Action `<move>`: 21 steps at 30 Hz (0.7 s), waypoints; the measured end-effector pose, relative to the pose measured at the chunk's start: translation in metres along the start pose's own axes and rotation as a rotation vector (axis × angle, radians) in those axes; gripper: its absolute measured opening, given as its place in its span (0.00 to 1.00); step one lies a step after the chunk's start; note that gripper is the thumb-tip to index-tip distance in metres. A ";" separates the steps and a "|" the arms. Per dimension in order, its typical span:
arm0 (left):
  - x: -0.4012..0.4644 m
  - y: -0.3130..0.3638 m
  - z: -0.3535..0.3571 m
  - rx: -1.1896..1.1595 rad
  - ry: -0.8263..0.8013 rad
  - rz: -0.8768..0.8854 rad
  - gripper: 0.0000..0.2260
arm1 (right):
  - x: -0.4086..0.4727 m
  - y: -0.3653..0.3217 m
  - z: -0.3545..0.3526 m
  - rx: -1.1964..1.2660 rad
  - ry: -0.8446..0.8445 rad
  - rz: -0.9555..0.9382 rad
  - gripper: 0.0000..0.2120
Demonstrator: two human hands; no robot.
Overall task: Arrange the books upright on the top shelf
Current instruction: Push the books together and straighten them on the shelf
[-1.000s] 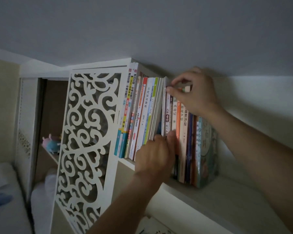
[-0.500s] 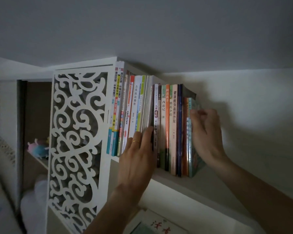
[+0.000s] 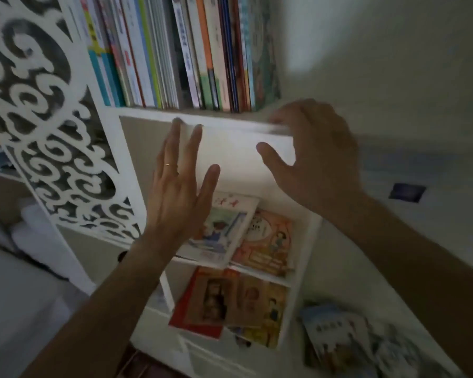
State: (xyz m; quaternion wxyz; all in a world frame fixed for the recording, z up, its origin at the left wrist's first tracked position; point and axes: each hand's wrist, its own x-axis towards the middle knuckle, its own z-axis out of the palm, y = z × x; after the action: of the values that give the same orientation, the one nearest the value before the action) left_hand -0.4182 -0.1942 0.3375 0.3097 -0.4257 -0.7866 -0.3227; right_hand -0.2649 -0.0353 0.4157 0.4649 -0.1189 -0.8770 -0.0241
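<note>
A row of thin, colourful books (image 3: 180, 53) stands upright on the white top shelf (image 3: 148, 113), packed from the carved side panel to a teal-covered book at the right end. My left hand (image 3: 180, 184) hovers below the shelf's front edge with straight, spread fingers and a ring on one finger; it holds nothing. My right hand (image 3: 311, 154) is beside it, blurred, fingers loosely spread at the shelf's edge, thumb apart, also holding nothing. Neither hand touches the books.
A white carved lattice panel (image 3: 47, 118) closes the shelf's left side. Picture books (image 3: 241, 236) lie flat on the middle shelf and more books (image 3: 230, 304) on the shelf below it. Another book (image 3: 339, 339) lies lower right on a pale surface. A wall rises at the right.
Both hands have come off the upright books and dropped below the top shelf. The view has tilted down, so the lower shelves with flat books now show.
</note>
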 end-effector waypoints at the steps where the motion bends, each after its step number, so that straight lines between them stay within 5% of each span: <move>1: -0.011 -0.002 -0.001 -0.009 -0.019 -0.014 0.28 | -0.019 -0.002 0.004 0.004 0.047 -0.049 0.16; 4: -0.046 -0.014 0.000 0.042 -0.034 -0.057 0.22 | -0.077 -0.011 0.025 0.161 0.110 -0.040 0.10; 8: -0.083 -0.052 0.019 -0.001 -0.041 -0.468 0.20 | -0.120 -0.039 0.056 0.541 -0.268 0.550 0.05; 11: -0.092 -0.081 0.031 -0.074 -0.212 -0.825 0.24 | -0.129 -0.052 0.098 0.812 -0.521 0.885 0.07; 15: -0.096 -0.096 0.039 -0.103 -0.421 -0.814 0.21 | -0.123 -0.062 0.147 1.040 -0.543 1.282 0.13; 18: -0.099 -0.092 0.036 -0.336 -0.309 -0.934 0.21 | -0.124 -0.064 0.162 0.968 -0.470 1.315 0.22; 21: -0.100 -0.097 0.034 -0.665 -0.347 -1.150 0.16 | -0.133 -0.055 0.152 0.898 -0.470 1.230 0.18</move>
State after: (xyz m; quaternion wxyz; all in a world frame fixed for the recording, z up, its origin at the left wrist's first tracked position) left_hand -0.4654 -0.2563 0.2171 -0.1883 -0.0586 -0.7851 -0.5872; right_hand -0.3288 -0.0905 0.2245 0.2013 -0.3847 -0.6552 0.6182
